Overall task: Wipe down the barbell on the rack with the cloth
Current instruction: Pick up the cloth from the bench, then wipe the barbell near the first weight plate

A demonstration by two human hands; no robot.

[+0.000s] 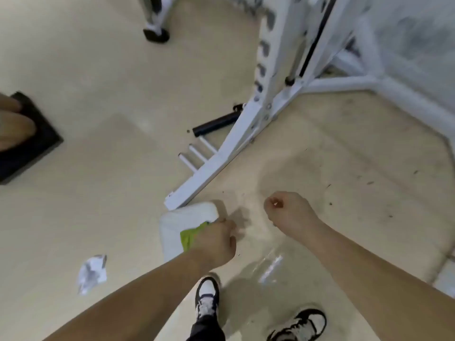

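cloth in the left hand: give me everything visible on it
The cloth looks like soft fabric in bright yellow-green, bunched and crumpled, mostly hidden inside the left hand, which is closed in a fist around it. Only a small wad shows past the fingers, in front of a white pad lying on the floor by the rack's foot.

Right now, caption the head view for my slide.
Left hand grips a green cloth, right hand fisted, beside the white rack base.

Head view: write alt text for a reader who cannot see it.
Looking down, the left hand clutches a white and green cloth while the right hand is a closed, seemingly empty fist. Ahead stands a white rack base on a beige floor; no barbell is clearly visible.
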